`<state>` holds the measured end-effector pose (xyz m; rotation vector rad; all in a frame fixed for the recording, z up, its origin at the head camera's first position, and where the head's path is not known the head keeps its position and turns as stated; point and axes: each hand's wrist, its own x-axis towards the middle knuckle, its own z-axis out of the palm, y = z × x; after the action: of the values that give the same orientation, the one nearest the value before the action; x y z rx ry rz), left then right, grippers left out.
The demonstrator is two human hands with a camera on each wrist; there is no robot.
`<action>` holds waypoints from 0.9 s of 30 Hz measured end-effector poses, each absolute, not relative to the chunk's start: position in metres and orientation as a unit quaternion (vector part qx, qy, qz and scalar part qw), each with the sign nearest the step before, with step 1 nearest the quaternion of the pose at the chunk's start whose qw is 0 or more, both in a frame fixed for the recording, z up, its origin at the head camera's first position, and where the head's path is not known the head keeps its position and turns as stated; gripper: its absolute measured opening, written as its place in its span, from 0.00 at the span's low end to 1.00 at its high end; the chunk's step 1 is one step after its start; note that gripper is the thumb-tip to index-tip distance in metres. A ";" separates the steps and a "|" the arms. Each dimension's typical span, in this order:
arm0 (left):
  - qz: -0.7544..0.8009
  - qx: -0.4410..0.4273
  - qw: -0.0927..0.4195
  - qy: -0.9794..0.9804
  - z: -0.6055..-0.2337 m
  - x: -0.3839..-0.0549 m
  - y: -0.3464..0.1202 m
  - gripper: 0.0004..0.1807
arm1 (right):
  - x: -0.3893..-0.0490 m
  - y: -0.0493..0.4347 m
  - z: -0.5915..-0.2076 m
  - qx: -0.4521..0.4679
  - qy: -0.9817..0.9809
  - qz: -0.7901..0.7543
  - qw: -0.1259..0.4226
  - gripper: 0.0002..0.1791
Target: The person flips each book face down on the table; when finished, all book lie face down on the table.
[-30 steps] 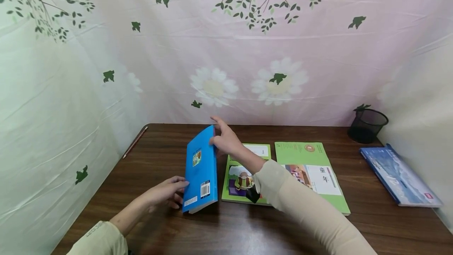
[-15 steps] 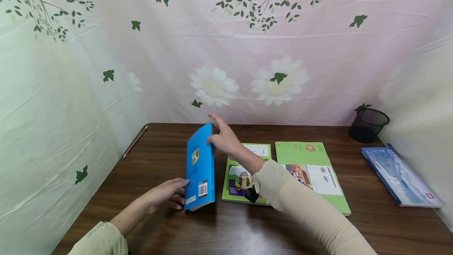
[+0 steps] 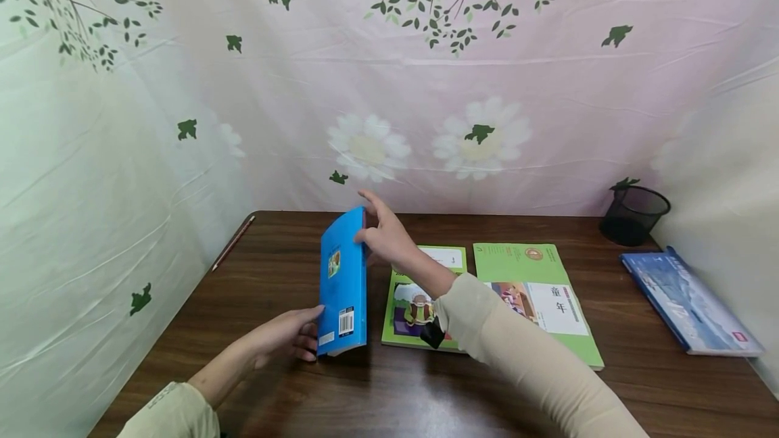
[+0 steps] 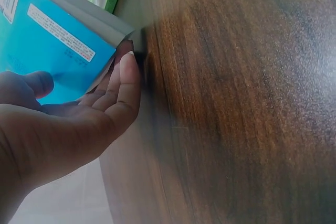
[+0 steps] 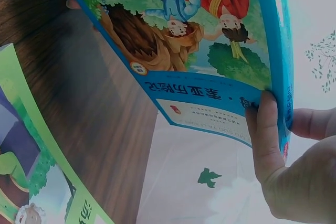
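A blue paperback book [image 3: 342, 286] stands tilted over the table, its back cover with a barcode turned toward the head view. My left hand [image 3: 291, 333] holds its lower left edge; in the left wrist view the thumb [image 4: 39, 83] lies on the cover and the fingers reach behind. Near the top, my right hand [image 3: 389, 238] pinches the spine side. The right wrist view shows the illustrated front cover [image 5: 184, 30], with fingers [image 5: 265, 135] on it and the thumb on the other side. Beneath my right forearm lies a green book [image 3: 416, 309] with a cartoon cover, partly hidden.
A larger light green book [image 3: 566, 309] lies right of the cartoon one. Farther right are a blue-white book [image 3: 688, 303] and a black mesh pen cup [image 3: 629, 218]. A pencil [image 3: 233, 244] lies along the table's left edge. Printed cloth [image 3: 389, 86] hangs behind.
The blue book has turned a little more upright, and its lower end has risen slightly. Both hands keep their hold on it; the right hand has shifted slightly up and left.
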<state>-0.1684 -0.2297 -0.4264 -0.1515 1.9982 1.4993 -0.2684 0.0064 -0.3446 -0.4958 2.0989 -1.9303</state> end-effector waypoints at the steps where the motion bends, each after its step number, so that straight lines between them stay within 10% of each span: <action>1: 0.569 -0.058 0.314 0.758 -0.426 -0.168 -0.230 0.39 | -0.268 0.006 -0.344 -0.170 0.719 -0.662 0.123 0.46; 27: 0.569 -0.033 0.346 0.745 -0.415 -0.165 -0.249 0.34 | -0.273 0.013 -0.337 -0.149 0.704 -0.683 0.129 0.48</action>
<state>-0.1648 -0.2490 -0.4146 -0.0846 1.9344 1.4774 -0.2729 0.0134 -0.3375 -0.4332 2.0460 -1.9855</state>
